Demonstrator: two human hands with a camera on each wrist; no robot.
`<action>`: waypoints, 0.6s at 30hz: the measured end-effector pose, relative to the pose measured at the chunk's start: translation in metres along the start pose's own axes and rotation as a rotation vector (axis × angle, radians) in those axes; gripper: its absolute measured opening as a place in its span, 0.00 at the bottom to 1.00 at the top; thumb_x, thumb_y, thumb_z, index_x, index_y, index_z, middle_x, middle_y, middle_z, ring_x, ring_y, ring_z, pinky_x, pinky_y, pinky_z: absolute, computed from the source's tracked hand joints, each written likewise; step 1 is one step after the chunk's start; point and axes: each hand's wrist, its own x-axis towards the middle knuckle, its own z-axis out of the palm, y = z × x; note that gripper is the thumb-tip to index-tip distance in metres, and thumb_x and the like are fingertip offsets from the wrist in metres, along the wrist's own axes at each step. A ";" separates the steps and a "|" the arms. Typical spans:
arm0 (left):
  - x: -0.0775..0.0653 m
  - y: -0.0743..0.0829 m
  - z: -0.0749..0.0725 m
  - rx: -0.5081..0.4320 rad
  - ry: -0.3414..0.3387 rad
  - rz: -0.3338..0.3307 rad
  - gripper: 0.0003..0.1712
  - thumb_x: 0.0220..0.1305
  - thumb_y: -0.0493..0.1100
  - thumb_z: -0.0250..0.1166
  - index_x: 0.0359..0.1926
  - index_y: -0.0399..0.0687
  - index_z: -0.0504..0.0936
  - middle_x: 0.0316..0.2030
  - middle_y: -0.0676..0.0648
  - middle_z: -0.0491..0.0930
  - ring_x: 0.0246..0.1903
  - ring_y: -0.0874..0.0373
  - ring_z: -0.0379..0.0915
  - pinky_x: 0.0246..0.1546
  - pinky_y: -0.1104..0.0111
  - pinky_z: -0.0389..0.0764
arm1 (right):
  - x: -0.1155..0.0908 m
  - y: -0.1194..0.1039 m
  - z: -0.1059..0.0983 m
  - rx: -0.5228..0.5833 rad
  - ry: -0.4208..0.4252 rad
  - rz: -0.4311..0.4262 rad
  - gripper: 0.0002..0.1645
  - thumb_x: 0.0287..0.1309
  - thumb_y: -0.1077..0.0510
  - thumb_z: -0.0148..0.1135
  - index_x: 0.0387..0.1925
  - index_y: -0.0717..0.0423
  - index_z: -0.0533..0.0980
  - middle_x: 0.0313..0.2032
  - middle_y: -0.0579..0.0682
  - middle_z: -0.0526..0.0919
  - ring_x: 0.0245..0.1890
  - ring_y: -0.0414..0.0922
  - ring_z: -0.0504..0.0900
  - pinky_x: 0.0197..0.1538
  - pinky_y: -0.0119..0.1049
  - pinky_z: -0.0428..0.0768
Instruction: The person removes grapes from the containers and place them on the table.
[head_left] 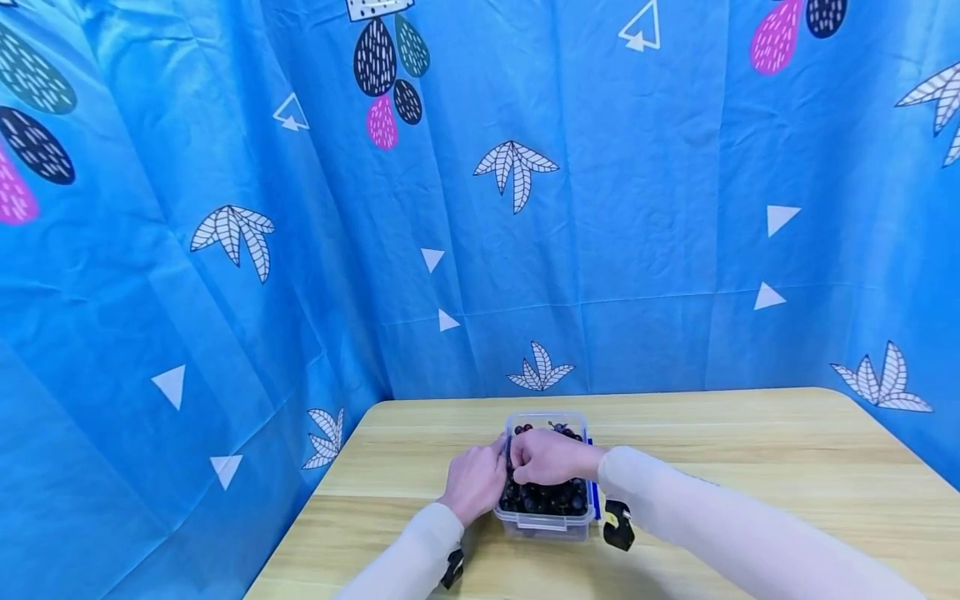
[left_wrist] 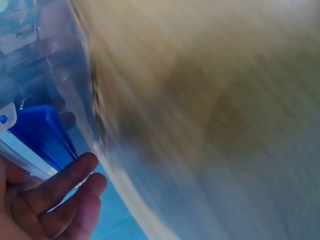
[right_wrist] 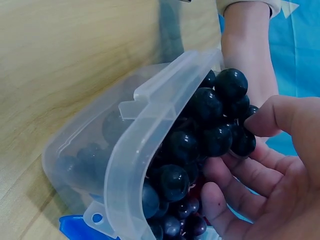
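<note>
A clear plastic container (head_left: 545, 522) full of dark grapes (head_left: 551, 497) stands on the wooden table (head_left: 750, 450) near its front. My right hand (head_left: 551, 457) reaches into it from the right. In the right wrist view, its fingers (right_wrist: 235, 175) curl under the grape bunch (right_wrist: 210, 115) and its thumb (right_wrist: 285, 115) lies above. My left hand (head_left: 474, 482) grips the container's left side, thumb at the rim. The left wrist view is blurred. It shows the left hand's fingers (left_wrist: 65, 190) beside a blue latch (left_wrist: 40, 132) and the clear wall.
A blue patterned cloth (head_left: 637, 250) hangs close behind and to the left of the table. Blue latches (head_left: 594, 496) sit on the container's right side. Black wrist straps (head_left: 618, 523) are on both sleeves. Bare tabletop stretches to the right.
</note>
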 end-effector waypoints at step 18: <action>-0.002 0.003 0.001 -0.014 0.000 -0.017 0.23 0.76 0.48 0.49 0.66 0.52 0.78 0.33 0.42 0.87 0.30 0.46 0.83 0.24 0.58 0.77 | -0.011 0.002 -0.014 -0.004 -0.162 0.027 0.16 0.68 0.59 0.53 0.49 0.54 0.85 0.21 0.41 0.74 0.18 0.37 0.72 0.31 0.31 0.73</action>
